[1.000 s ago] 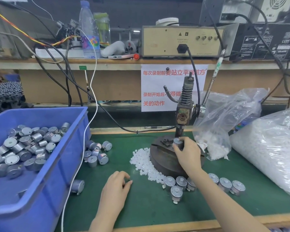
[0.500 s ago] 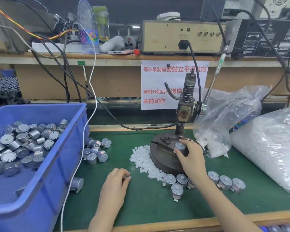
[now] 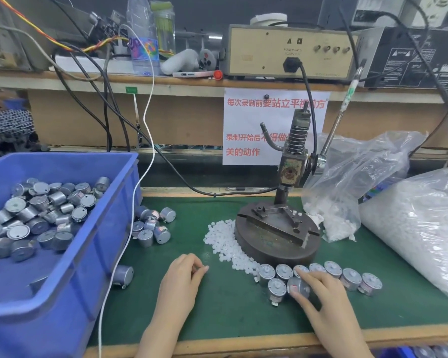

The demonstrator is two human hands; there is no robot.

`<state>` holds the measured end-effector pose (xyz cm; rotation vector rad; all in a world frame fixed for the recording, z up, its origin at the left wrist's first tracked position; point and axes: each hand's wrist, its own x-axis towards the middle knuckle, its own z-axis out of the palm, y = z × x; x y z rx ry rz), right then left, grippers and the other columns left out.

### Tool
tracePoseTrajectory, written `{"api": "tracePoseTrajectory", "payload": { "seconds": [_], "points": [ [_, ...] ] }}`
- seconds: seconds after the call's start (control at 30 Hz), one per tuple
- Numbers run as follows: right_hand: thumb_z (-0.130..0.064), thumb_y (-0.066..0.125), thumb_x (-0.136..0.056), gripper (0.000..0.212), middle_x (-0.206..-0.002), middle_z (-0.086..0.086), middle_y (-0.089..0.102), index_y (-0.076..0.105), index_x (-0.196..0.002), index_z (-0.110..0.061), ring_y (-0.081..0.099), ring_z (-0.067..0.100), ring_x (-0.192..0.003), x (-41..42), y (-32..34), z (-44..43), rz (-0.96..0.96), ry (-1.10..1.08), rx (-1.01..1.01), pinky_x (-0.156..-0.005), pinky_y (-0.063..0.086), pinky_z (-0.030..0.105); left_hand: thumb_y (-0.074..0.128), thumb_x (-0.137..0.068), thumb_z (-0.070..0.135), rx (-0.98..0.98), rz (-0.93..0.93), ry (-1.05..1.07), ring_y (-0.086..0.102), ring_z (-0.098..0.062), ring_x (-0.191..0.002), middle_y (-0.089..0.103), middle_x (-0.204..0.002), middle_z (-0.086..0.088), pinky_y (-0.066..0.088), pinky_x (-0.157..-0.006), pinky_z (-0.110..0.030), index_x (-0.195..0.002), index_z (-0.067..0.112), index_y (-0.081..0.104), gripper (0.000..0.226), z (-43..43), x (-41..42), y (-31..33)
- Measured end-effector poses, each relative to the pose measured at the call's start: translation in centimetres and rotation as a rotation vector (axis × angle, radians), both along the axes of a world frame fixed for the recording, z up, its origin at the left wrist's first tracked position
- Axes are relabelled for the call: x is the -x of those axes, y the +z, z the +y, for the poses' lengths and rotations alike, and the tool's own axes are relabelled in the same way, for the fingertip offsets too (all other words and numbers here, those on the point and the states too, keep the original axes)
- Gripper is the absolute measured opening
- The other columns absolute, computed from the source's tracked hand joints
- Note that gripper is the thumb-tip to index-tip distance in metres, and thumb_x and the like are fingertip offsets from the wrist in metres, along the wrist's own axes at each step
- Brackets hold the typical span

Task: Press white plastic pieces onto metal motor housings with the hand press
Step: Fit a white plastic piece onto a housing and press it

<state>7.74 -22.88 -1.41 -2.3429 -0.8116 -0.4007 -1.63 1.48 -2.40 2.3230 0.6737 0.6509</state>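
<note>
The green bench (image 3: 230,313) carries a blue bin (image 3: 109,254) of housings at its left edge. The hand press (image 3: 277,236) stands mid-bench, its round base bare. Near the front edge the right hand (image 3: 326,298) grips 1 motor housing (image 3: 296,286) against the row of housings (image 3: 349,277). The left hand (image 3: 181,282) rests curled, thumb to fingertips; I cannot tell whether it pinches anything. White plastic pieces (image 3: 223,241) lie heaped left of the base. A careless set-down could topple neighbouring housings. 0.5 s ago the right hand held this housing on the press base; the left has stayed put.
</note>
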Motion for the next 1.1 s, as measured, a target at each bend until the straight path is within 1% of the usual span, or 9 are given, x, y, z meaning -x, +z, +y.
{"api": "tracePoseTrajectory", "payload": {
  "seconds": [0.1,0.17,0.33,0.6,0.7,0.8,0.87,1.0,1.1],
  "points": [
    [-0.002,0.082,-0.063,0.040,-0.091,0.008,0.065,0.070,-0.101,-0.005,0.059,0.025,-0.087,0.1,0.0,0.1,0.026,-0.023,-0.057,-0.078,0.038,0.028,0.059,-0.088,0.026,0.004,0.008,0.001,0.043,-0.003,-0.069,0.047,-0.072,0.009,0.032,-0.056,-0.016,-0.070,0.025,0.047,0.023,0.0,0.1,0.1],
    [-0.010,0.079,-0.070,0.034,-0.097,-0.004,0.061,0.068,-0.102,-0.014,0.057,0.012,-0.092,0.3,0.1,0.0,0.109,-0.045,-0.131,-0.074,0.038,0.025,0.059,-0.089,0.025,0.010,0.002,-0.003,0.043,-0.003,-0.069,0.047,-0.072,0.008,0.032,-0.057,-0.016,-0.071,0.024,0.048,0.021,0.0,0.1,0.1],
    [-0.016,0.080,-0.070,0.033,-0.089,-0.017,0.057,0.066,-0.099,-0.020,0.058,0.014,-0.083,0.7,0.2,-0.1,0.198,-0.066,-0.124,-0.069,0.038,0.025,0.059,-0.088,0.026,0.023,-0.004,-0.002,0.044,-0.004,-0.070,0.047,-0.072,0.008,0.032,-0.058,-0.017,-0.070,0.026,0.046,0.023,0.0,0.1,0.2],
    [-0.004,0.092,-0.040,0.045,-0.084,0.007,0.068,0.072,-0.081,-0.006,0.064,0.032,-0.068,-0.2,-0.4,0.5,-0.152,0.004,0.081,-0.075,0.036,0.026,0.063,-0.086,0.023,0.036,-0.041,-0.019,0.043,-0.006,-0.067,0.047,-0.069,0.007,0.036,-0.061,-0.022,-0.069,0.023,0.049,0.022,0.0,0.1,0.1],
    [-0.003,0.093,-0.041,0.049,-0.089,0.010,0.067,0.072,-0.085,-0.007,0.064,0.035,-0.071,0.0,-0.2,0.6,-0.178,0.014,0.084,-0.077,0.041,0.027,0.063,-0.086,0.025,0.036,-0.031,-0.019,0.043,-0.006,-0.068,0.046,-0.069,0.007,0.036,-0.062,-0.023,-0.069,0.022,0.049,0.022,0.1,0.1,0.0],
    [-0.012,0.079,-0.061,0.034,-0.099,0.009,0.065,0.071,-0.094,-0.008,0.058,0.028,-0.087,0.8,0.2,1.4,-0.214,0.073,-0.002,-0.080,0.045,0.037,0.064,-0.086,0.027,0.025,-0.007,-0.025,0.041,-0.004,-0.068,0.044,-0.068,0.008,0.031,-0.060,-0.021,-0.064,0.027,0.044,0.029,0.0,0.1,0.0],
    [-0.017,0.064,-0.069,0.029,-0.103,0.006,0.063,0.070,-0.097,-0.009,0.049,0.018,-0.095,1.5,0.9,2.8,-0.196,0.128,-0.067,-0.085,0.037,0.031,0.064,-0.086,0.027,0.004,-0.003,-0.030,0.040,-0.004,-0.069,0.043,-0.068,0.009,0.028,-0.060,-0.020,-0.062,0.029,0.042,0.032,0.1,0.0,0.0],
    [-0.009,0.064,-0.079,0.026,-0.110,0.004,0.059,0.067,-0.105,-0.009,0.051,0.020,-0.105,2.9,2.5,7.7,-0.060,0.265,-0.079,-0.093,0.026,0.015,0.065,-0.085,0.026,-0.012,-0.004,-0.027,0.040,-0.008,-0.072,0.041,-0.069,0.010,0.028,-0.061,-0.020,-0.063,0.027,0.044,0.031,0.0,0.1,-0.1],
    [-0.019,0.058,-0.089,0.032,-0.124,0.001,0.048,0.058,-0.121,-0.014,0.038,0.016,-0.119,3.7,3.8,12.5,0.017,0.405,-0.020,-0.097,0.013,0.004,0.060,-0.086,0.018,-0.040,0.019,-0.023,0.043,-0.013,-0.076,0.038,-0.069,0.011,0.026,-0.062,-0.022,-0.066,0.023,0.043,0.027,0.3,-0.2,-0.3]
  ]
}}
